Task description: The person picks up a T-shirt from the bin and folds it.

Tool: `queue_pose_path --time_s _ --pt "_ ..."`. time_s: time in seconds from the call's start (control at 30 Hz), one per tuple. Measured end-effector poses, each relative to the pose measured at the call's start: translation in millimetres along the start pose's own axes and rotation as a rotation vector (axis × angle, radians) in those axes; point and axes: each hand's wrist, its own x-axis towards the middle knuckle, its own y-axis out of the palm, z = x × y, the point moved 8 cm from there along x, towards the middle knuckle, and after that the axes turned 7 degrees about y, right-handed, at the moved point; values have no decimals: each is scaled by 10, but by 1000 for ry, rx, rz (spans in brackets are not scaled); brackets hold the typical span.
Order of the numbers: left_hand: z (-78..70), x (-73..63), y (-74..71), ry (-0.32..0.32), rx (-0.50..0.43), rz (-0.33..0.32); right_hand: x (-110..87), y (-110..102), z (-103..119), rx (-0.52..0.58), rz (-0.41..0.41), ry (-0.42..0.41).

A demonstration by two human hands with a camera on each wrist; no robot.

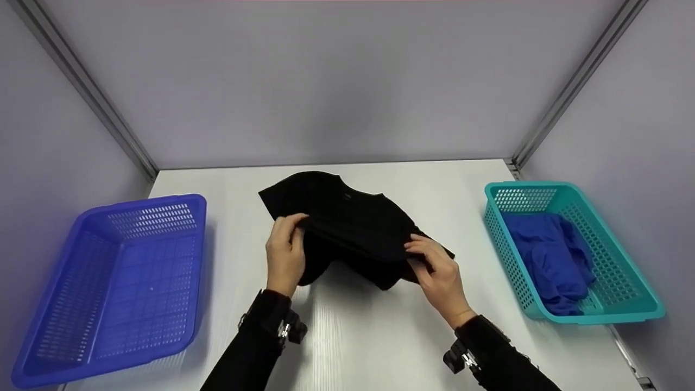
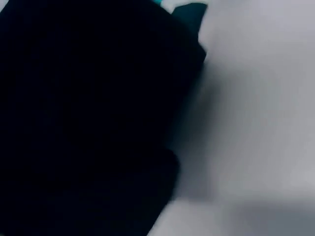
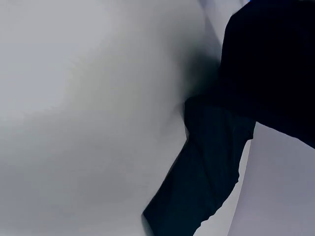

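The white rectangular tabletop [image 1: 353,347] is viewed from above, forward and down, in the head view; the black cloth garment [image 1: 353,222], also framed there, is caught at close range in both wrist views.

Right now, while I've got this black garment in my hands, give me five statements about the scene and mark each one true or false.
1. The left hand and right hand both hold the black garment. True.
2. The black garment lies wholly flat on the table. False: part is raised in the hands above the table.
3. The teal basket stands on the person's right. True.
4. It contains nothing. False: blue cloth lies in it.
5. The blue basket stands on the person's left. True.
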Motion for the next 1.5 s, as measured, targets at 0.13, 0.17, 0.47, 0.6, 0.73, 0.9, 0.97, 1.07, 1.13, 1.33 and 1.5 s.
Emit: queue_pose_path --time_s 0.13,0.17,0.47,0.6,0.73,0.9,0.97,1.07,1.13,1.33,1.5 --pt "-96 32 -95 233 133 129 -91 25 32 10 52 -27" --pt "-89 16 -129 271 171 162 -118 49 51 15 76 -44" --pt "258 -357 -314 383 419 482 -506 536 249 41 593 -168" --pt "447 -543 -296 300 449 690 -719 719 84 -33 911 36" --pt "652 -654 -345 70 442 780 -746 692 -179 -167 895 143" --pt "748 -739 -293 -78 502 805 -678 487 -625 -354 721 276" --pt "734 -801 -200 -91 532 847 -719 396 -828 -402 704 375" --pt "681 -930 -55 -127 557 922 -830 274 -1050 -469 724 486" --pt "641 -1020 25 -185 545 961 -901 208 -1145 -509 734 521" --pt "600 -1190 103 -359 581 1013 -977 10 -1241 -605 652 482" --pt "688 -1240 56 -402 583 1040 -1035 -185 -1276 -721 556 463"
